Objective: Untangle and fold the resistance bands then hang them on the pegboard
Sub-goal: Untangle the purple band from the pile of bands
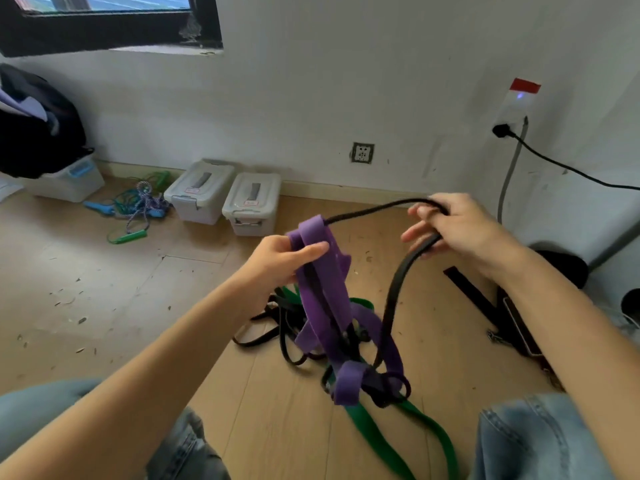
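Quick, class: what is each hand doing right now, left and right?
Left hand: grips the purple band.
Right hand: grips the black band loop.

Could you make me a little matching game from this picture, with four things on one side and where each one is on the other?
Things:
1. purple band
2. black band
3. green band
4. two lidded boxes

Places:
A. on the floor against the wall
B. gripped by the left hand
C. lying flat on the floor between the knees
D. looped through the right hand

Pairs: 1-B, 2-D, 3-C, 4-A
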